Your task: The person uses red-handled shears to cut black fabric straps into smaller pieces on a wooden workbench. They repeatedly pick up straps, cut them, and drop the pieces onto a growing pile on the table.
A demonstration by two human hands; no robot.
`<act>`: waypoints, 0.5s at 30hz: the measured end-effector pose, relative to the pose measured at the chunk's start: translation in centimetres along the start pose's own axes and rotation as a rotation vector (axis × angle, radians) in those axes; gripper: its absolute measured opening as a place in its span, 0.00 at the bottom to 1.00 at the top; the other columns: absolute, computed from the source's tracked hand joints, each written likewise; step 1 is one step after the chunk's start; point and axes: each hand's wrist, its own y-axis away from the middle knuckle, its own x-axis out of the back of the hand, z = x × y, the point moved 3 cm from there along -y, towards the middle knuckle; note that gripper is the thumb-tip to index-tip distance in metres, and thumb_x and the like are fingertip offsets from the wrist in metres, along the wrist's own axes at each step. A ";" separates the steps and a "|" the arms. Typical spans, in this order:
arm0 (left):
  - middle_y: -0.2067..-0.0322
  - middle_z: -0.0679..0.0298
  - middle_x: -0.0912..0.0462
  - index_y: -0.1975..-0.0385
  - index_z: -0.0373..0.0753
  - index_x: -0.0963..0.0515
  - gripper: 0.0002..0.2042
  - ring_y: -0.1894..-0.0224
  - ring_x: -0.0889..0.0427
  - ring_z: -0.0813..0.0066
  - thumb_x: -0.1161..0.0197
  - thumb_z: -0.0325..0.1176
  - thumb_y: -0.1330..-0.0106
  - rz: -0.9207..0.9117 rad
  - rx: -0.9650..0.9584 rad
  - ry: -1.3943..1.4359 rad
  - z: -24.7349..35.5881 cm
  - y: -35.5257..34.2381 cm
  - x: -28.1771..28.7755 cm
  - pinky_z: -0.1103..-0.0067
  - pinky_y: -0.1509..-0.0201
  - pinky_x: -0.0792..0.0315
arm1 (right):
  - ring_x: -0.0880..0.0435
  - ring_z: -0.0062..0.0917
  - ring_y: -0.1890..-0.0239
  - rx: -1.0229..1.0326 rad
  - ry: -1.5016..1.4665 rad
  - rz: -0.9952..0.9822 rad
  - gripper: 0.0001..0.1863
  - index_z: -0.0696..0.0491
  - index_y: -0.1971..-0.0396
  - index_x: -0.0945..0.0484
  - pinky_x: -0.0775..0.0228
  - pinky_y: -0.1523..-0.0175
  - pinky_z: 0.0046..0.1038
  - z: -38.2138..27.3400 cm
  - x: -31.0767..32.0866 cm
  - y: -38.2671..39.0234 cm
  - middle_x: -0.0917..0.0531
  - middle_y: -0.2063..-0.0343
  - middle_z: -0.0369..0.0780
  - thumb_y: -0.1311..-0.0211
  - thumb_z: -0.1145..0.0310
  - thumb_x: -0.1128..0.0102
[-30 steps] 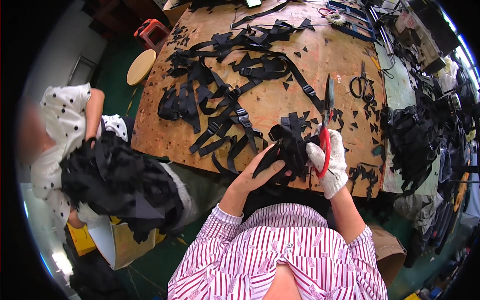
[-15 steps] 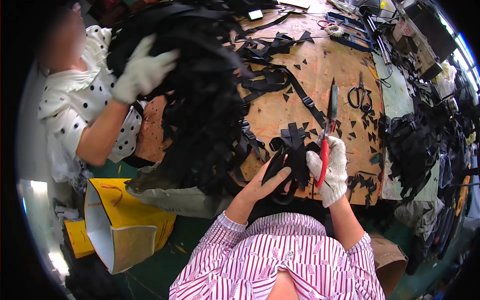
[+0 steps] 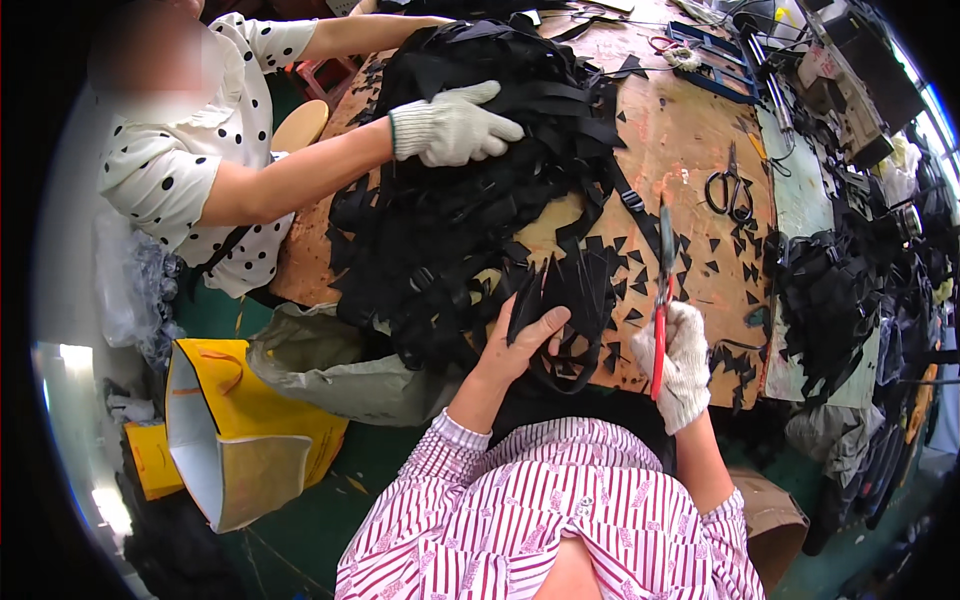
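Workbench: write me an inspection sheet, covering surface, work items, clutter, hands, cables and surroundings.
Surface: wooden table, stained and scuffed.
Work items: black straps, bunched; red scissors, blades pointing away from the person.
Clutter: black scraps scattered at right; large black pile at left; dark scissors lying unheld; blue tray toward the far edge.
Hands: left hand, bare, gripping the straps; right hand, gloved, holding the red scissors.
Cables: thin dark cord near the right side; its ends can't be traced.
Surroundings: co-worker's gloved hand on the pile; yellow bag, open, at lower left.
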 end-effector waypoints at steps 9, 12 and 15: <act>0.75 0.69 0.26 0.58 0.36 0.28 0.13 0.79 0.31 0.84 0.37 0.36 0.37 0.045 -0.034 0.066 1.0 -0.3 -1.1 0.86 0.76 0.37 | 0.22 0.31 0.67 -0.037 0.389 -0.152 0.35 0.56 0.53 0.34 0.29 0.58 0.31 2.3 0.7 2.6 0.24 0.67 0.43 0.62 0.65 0.25; 0.74 0.69 0.25 0.59 0.36 0.28 0.13 0.79 0.31 0.84 0.37 0.37 0.37 0.068 -0.043 0.061 1.0 -0.2 -1.0 0.86 0.76 0.37 | 0.21 0.36 0.66 -0.003 0.554 -0.199 0.36 0.56 0.52 0.34 0.29 0.58 0.33 0.8 0.3 3.0 0.23 0.66 0.45 0.63 0.63 0.25; 0.71 0.67 0.25 0.55 0.37 0.30 0.16 0.75 0.29 0.81 0.37 0.37 0.37 0.077 -0.037 0.076 1.4 -0.2 -0.9 0.85 0.76 0.35 | 0.20 0.38 0.66 0.029 0.604 -0.209 0.38 0.56 0.50 0.34 0.29 0.60 0.34 1.0 0.1 3.3 0.22 0.66 0.46 0.62 0.60 0.26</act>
